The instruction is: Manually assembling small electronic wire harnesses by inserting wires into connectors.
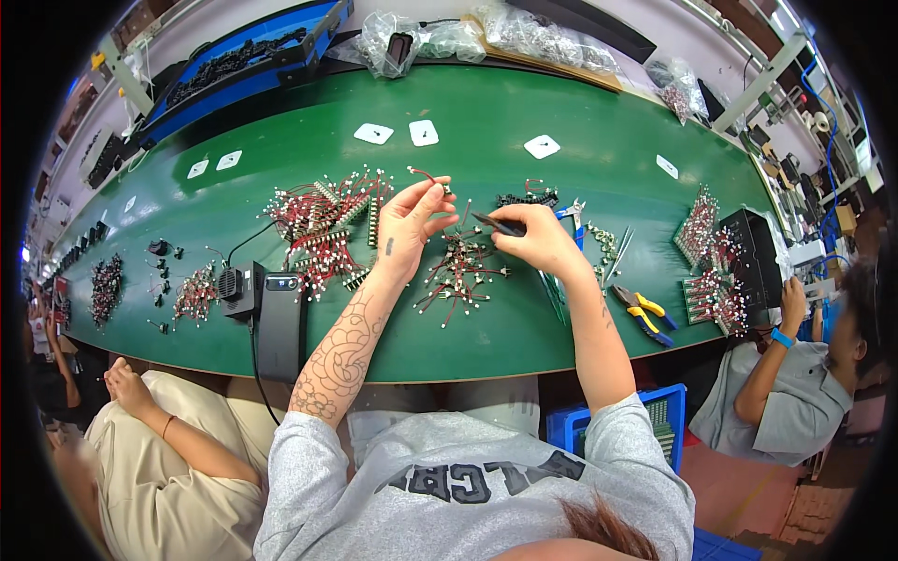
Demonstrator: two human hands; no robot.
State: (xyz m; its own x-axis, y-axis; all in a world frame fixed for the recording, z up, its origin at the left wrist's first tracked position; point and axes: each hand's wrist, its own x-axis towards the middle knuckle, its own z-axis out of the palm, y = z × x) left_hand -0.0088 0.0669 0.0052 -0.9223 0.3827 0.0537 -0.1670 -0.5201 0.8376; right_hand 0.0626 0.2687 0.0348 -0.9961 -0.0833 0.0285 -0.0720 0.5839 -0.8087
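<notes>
Raised over the green table, my left hand pinches a small circuit board with a red wire between thumb and fingers. The wire sticks out to the upper left, with a white connector at its end. My right hand is closed round a black pointed tool, whose tip points left towards my left hand. Its exact kind is not clear. Below and between the hands lies a loose heap of small wired boards. Left of my left hand are larger stacked board strips with red wires.
Blue-handled cutters, metal tweezers and yellow-blue pliers lie right of my right hand. A black fan and a dark box-shaped device stand left. A blue crate sits below the table edge. People sit on both sides.
</notes>
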